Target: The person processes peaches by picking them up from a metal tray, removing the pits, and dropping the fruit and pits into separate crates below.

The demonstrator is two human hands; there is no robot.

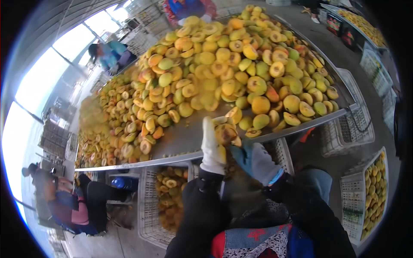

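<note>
- The metal desk spans the middle of the view, edged by a raised rim. Its near edge runs just in front of the person, and its near right corner points toward the crates at the side.
- The heap of yellow peaches, many of them halved, covers most of the desk. A strip of bare metal opens left of the hands, between heap and near rim; to their right, fruit lies close to that rim, leaving little room.
- A white crate with peach pieces stands below the near edge, left of the person's arms; a fruit-filled crate stands well apart at the far right.
- The right hand, in a blue and grey glove, is by the near rim, its blue fingers pointing left; whether they grip anything cannot be told.
- The left hand, in a white glove, reaches over the rim, fingers straight and together; any grip by its thumb is hidden.
- The small cluster of peach halves lies at the desk's near edge, right beside the left fingers and just beyond the right ones.
</note>
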